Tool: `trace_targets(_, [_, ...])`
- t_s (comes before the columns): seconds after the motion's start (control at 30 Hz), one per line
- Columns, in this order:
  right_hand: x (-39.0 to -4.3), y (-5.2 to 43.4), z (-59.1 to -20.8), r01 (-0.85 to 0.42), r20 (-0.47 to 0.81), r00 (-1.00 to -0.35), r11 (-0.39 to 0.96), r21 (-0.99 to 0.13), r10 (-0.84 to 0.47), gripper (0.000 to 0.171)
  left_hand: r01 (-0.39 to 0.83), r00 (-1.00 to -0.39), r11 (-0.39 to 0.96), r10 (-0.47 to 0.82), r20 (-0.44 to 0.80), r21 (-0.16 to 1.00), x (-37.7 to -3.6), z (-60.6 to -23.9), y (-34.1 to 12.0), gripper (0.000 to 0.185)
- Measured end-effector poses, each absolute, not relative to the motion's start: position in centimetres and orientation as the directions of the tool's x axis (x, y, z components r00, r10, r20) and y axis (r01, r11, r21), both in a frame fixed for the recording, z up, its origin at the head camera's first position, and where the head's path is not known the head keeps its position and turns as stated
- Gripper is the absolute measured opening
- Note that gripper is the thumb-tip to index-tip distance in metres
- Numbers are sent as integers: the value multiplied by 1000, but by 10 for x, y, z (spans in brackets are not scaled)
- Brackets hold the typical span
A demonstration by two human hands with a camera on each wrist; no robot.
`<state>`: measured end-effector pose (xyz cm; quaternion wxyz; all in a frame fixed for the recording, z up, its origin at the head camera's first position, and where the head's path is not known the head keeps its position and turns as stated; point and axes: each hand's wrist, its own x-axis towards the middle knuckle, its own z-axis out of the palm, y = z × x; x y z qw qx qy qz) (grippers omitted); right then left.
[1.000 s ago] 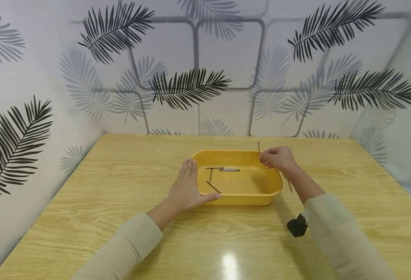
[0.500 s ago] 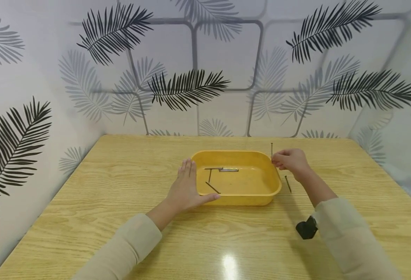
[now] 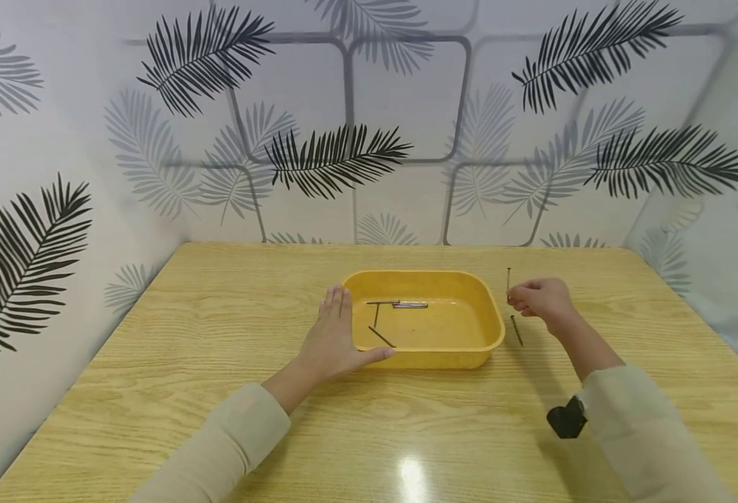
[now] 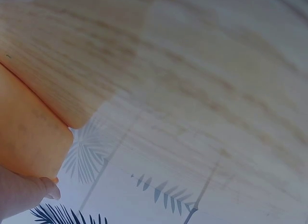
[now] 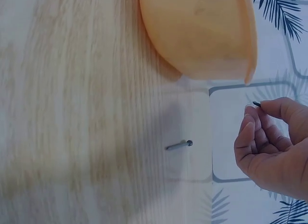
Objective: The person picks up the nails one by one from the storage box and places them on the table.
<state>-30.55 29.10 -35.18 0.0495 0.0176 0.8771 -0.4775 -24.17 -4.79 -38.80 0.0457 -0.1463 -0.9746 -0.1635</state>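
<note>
1. Counts: one yellow tray (image 3: 451,358), two bare hands, and at least six dark metal nails: one held, one on the desk (image 3: 218,300), at least four inside the tray.
2. Right hand (image 3: 540,300): thumb and forefinger pinch the held nail (image 3: 509,279), which stands nearly upright, head at the top. This hand is in the air to the right of the tray, apart from it.
3. Left hand (image 3: 334,339): the fingers are straight and close together against the tray's left end, with the thumb spread away from them along the front rim.
4. Tray: an oblong with rounded corners, it sits on the desk with its long side facing the person. The loose nails (image 3: 382,337) lie in its left half at differing angles; one slants near the front wall. Whether the small bundle toward the back is two nails or more is too fine to tell.
5. The loose nail on the desk (image 3: 516,330) lies just beside the tray's right end, below the right hand.
6. Behind the desk is a pale wall (image 3: 407,91) patterned with dark and grey fronds.
</note>
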Motion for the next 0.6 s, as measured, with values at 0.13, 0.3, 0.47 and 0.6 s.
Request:
trace_targets(0.13, [-304, 298, -355, 106, -131, -991, 539, -836, -8, 42, 302, -952, 902, 271, 142, 308, -241, -388, -48, 116])
trace_targets(0.3, [-301, 306, -359, 139, -166, -986, 530, -836, -4, 42, 302, -952, 901, 270, 144, 312, -241, -388, -47, 116])
trace_targets(0.47, [-299, 314, -363, 152, -186, -983, 528, -836, -11, 41, 299, -953, 905, 267, 144, 303, -241, -389, -47, 115])
trace_targets(0.6, [-297, 320, -366, 142, -182, -983, 523, -840, -26, 42, 300, -952, 908, 267, 146, 293, -242, -389, -47, 116])
